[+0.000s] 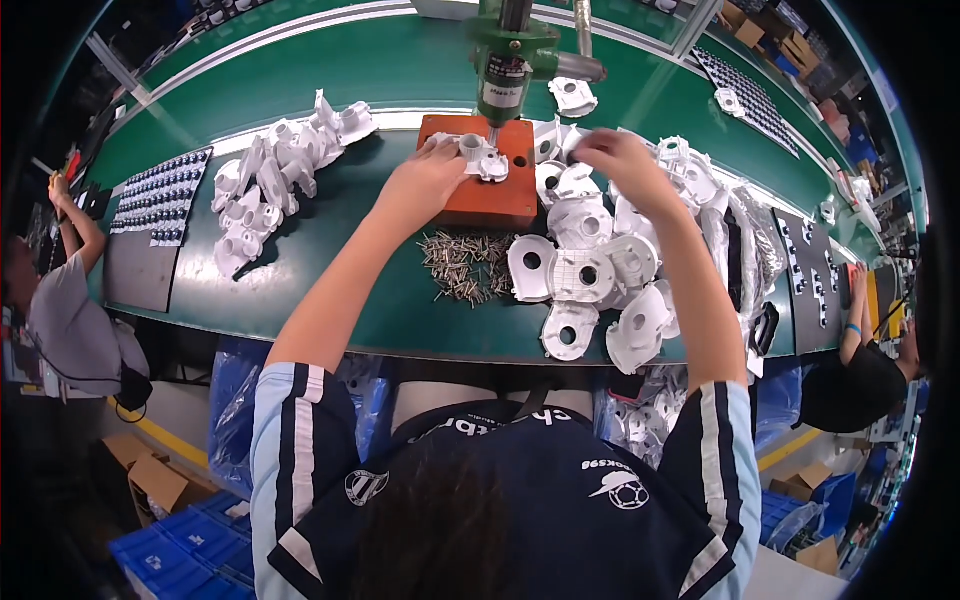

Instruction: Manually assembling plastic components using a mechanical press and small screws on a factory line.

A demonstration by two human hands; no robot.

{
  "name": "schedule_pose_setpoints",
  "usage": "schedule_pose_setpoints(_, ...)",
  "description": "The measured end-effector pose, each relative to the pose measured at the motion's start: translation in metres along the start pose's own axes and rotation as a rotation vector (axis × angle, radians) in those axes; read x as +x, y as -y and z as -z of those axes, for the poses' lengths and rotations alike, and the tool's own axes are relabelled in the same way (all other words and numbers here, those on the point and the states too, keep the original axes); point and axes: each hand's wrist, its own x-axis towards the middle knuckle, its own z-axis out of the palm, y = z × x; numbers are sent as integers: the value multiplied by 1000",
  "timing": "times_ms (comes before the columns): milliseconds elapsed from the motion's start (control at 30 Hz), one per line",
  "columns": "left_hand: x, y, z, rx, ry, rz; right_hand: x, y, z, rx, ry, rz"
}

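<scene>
My left hand (425, 182) rests on the near-left side of an orange block (490, 207), fingers closed on a white plastic housing (472, 148) that lies on top. Directly above that housing comes down the tip of a green press (502, 85), at or very close to the part. My right hand (622, 165) hovers over a pile of white plastic housings (583, 270) right of the block. Its fingers point left and look bent, but blur hides whether anything is in them. Loose metal pins (467, 265) lie heaped in front of the block.
More white housings (262, 190) are piled on the left. Black boards with small parts stand at left (160, 205) and right (808, 265). The press lever (583, 25) rises behind the block. A green conveyor (390, 62) runs behind. Other people (75, 310) work on both sides.
</scene>
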Motion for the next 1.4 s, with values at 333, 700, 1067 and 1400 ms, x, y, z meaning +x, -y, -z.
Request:
schedule_pose_setpoints(333,-13,-15,-8,-6,-174,21,84,-8,-84,73,252,-125)
schedule_pose_setpoints(700,-13,-12,-10,-95,-129,144,76,-7,-83,61,252,-149)
schedule_pose_setpoints(1067,-11,-11,-10,14,-98,12,58,-1,-97,-480,-30,-84)
schedule_pose_setpoints(1400,-13,-10,-10,-23,-82,37,-54,9,-144,-751,48,723)
